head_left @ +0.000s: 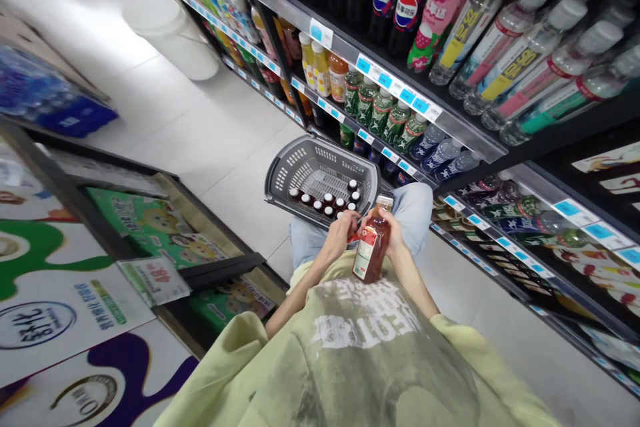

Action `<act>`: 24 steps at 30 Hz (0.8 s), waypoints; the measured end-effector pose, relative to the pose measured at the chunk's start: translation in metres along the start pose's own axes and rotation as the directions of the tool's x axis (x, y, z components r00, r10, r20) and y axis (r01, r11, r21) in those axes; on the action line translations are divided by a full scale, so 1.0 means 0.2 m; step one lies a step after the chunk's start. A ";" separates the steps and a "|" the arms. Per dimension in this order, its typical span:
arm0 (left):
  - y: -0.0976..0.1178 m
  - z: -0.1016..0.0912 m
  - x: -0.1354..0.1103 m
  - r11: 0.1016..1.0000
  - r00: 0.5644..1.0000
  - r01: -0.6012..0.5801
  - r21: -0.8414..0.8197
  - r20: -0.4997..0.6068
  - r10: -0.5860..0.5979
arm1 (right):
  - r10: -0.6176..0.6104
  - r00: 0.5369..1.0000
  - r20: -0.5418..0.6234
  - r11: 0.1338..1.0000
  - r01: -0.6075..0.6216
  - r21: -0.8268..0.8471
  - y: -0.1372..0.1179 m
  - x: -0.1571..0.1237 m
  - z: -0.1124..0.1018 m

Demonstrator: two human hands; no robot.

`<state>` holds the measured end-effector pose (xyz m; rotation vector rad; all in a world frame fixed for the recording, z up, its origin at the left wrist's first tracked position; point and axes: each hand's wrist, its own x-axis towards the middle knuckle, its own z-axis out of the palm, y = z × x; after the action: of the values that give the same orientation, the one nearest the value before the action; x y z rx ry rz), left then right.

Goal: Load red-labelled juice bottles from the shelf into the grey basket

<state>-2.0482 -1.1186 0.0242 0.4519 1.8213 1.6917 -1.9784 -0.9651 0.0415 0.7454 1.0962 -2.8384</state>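
Both hands' grip clamps a reddish-brown bottle (372,248), white-capped, red-and-white label.

Along the right of the frame I see dark shelves (450,121) packed with drink bottles (385,110) behind blue price tags (385,80). A white bin (170,33) stands upper left on the pale floor (200,127). Colourful cartons (150,227) fill the lower left.

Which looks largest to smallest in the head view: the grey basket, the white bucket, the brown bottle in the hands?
1. Grey basket, the widest of the three.
2. White bucket, somewhat smaller, though it stands farther off, so this rank is unsure.
3. Brown bottle, clearly smallest, held by the right hand, with the left hand beside it.
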 end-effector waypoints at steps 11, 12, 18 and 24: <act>0.28 -0.22 -0.02 0.973 0.989 -0.062 0.222 -0.114 0.089 | 0.105 0.972 0.211 0.766 0.056 -0.641 0.05 0.06 0.25; 0.29 -0.23 -0.03 0.968 0.987 -0.061 0.242 -0.132 0.096 | 0.130 0.955 0.266 0.742 0.084 -0.665 0.03 0.06 0.26; 0.23 -0.36 -0.13 0.958 0.956 -0.102 0.267 -0.239 0.169 | 0.227 0.823 0.520 0.699 0.234 -0.676 0.01 0.06 0.22; 0.19 -0.44 -0.16 0.923 0.968 -0.070 0.378 -0.198 0.154 | 0.113 0.919 0.378 0.548 0.260 -0.795 0.13 -0.03 0.09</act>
<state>-2.0842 -1.2015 0.0674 0.5471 2.3371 1.5225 -1.9766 -0.9983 0.0395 0.0242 2.1261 -1.8945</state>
